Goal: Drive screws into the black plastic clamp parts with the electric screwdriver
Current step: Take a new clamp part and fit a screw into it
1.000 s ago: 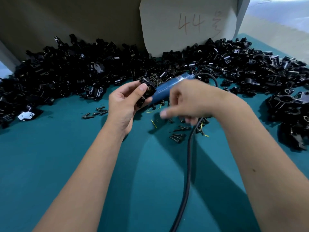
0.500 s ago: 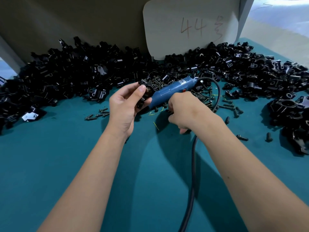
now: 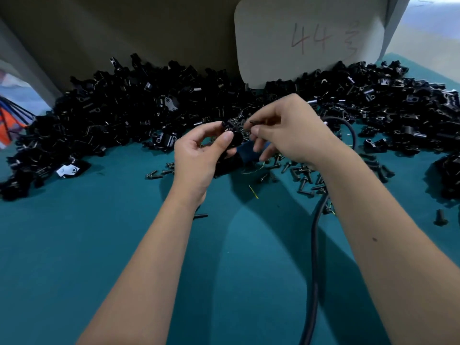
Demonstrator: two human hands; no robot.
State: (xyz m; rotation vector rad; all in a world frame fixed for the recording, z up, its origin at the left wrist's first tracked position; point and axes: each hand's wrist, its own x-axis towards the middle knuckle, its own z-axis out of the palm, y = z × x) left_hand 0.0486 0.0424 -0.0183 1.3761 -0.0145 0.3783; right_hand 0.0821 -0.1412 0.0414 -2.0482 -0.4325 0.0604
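Since half a second ago your right hand [image 3: 291, 130] has let go of the electric screwdriver [image 3: 249, 152] and risen to meet your left, and it now pinches a dark screw [image 3: 256, 122] between thumb and forefinger, held just beside the clamp part [image 3: 232, 131]; your left hand [image 3: 199, 155] has kept that black plastic clamp part gripped between thumb and curled fingertips, raised a little above the table; the screw's head points toward the clamp, though you cannot tell whether it touches the part yet; the blue body of the screwdriver shows only as a dim patch below and between your hands, mostly hidden by your right fingers, and whether it rests on the table or against your palm cannot be made out; its black cable [image 3: 315, 245] runs down past your right forearm toward the near edge and loops up behind your right hand; loose screws [image 3: 303, 180] lie scattered on the teal table [image 3: 99, 270] just under and to the right of your hands, with a few more to the left near your left wrist; behind them a wide heap of black clamp parts [image 3: 124, 110] stretches across the whole back of the table; a pale card [image 3: 311, 38] with "44" written on it leans upright behind the heap.
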